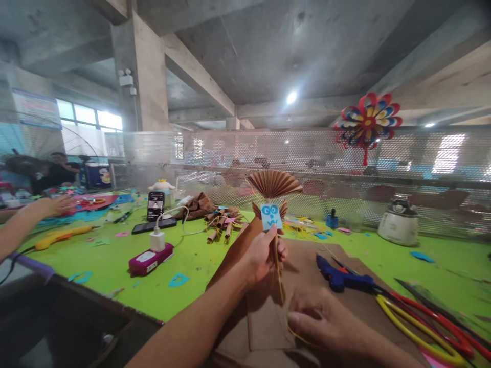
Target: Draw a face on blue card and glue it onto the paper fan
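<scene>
My left hand [261, 255] is closed on the lower part of a folded-paper figure, held upright above the table. A brown pleated paper fan [274, 184] tops it, and below sits a light-blue square [271, 210] with a face drawn in darker blue. Yellow string [279, 276] hangs from the figure down to my right hand [322, 317], whose curled fingers are closed on it, slightly blurred. Beneath both hands lies brown kraft paper [268, 327]. A blue-handled tool [345, 278] rests on the paper, right of my hands.
Yellow- and red-handled scissors [418, 332] lie at right, near a white-and-black container [399, 222]. Left are a purple power strip [151, 258], phone [155, 205], and yellow glue gun [65, 236]. Paper rolls [224, 222] lie behind. Another person's hand [57, 204] reaches in at far left.
</scene>
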Motion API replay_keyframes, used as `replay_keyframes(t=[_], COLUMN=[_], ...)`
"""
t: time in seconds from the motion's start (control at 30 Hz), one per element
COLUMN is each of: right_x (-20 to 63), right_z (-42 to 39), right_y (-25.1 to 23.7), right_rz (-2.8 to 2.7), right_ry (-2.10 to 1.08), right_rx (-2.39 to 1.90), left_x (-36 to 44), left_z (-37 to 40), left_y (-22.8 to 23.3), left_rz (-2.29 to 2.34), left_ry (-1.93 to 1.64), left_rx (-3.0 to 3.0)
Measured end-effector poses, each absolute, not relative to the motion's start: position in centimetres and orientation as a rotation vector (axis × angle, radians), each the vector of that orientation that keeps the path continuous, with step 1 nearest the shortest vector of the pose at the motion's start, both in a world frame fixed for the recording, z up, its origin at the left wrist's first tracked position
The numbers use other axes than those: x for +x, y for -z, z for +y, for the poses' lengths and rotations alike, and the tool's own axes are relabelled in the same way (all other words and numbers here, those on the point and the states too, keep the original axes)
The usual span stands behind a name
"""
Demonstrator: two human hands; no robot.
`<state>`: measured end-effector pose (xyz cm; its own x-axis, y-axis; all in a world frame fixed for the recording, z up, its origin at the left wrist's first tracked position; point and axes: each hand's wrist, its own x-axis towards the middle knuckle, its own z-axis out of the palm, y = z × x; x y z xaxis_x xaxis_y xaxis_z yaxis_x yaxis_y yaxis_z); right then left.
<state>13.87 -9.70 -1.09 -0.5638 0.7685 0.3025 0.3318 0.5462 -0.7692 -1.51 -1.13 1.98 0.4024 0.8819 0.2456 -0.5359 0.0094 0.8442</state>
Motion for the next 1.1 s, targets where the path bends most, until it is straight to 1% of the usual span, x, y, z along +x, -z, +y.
replay_keyframes(t=[0.1, 0.17, 0.2, 0.33, 0.57, 0.7, 0.87, 1.1], right_x=[15.5, 17.1, 17.9, 20.3, 21.8, 22.4, 22.4, 21.3], right_z=[-7.8, -6.2, -5.5, -3.4, -2.4, -2.2, -2.2, -3.3], right_y=[0.4, -0.4, -0.8, -2.2, -3.0, -3.8, -4.2, -2.9], right_rz=[-1.722, -1.567, -1.453, -1.172, -1.065, -1.059, -1.039, -1.105], right_ry=[-0.769, -0.622, -0.601, -0.673, -0.627, -0.667, -0.72, -0.831], right_rx=[-1.033, -1.064, -1.066, -0.913, -0.762, -0.732, -0.707, -0.794], left_x=[-1.3, -1.1, -0.9, -0.5, -0.7, -1.0, -1.0, -0.7], left_z=[-1.4, -1.5, -1.6, -1.8, -2.2, -2.3, -2.3, -2.1], left_y=[-1.8, -1.6, -1.5, -1.1, -0.9, -1.0, -0.8, -0.7], left_rz=[0.416, 0.422, 0.425, 0.413, 0.424, 0.426, 0.414, 0.382], left_ry=[-1.097, -1.019, -0.975, -0.8, -0.552, -0.469, -0.465, -0.533], left_rx=[1.118, 1.154, 1.171, 1.228, 1.271, 1.261, 1.254, 1.258])
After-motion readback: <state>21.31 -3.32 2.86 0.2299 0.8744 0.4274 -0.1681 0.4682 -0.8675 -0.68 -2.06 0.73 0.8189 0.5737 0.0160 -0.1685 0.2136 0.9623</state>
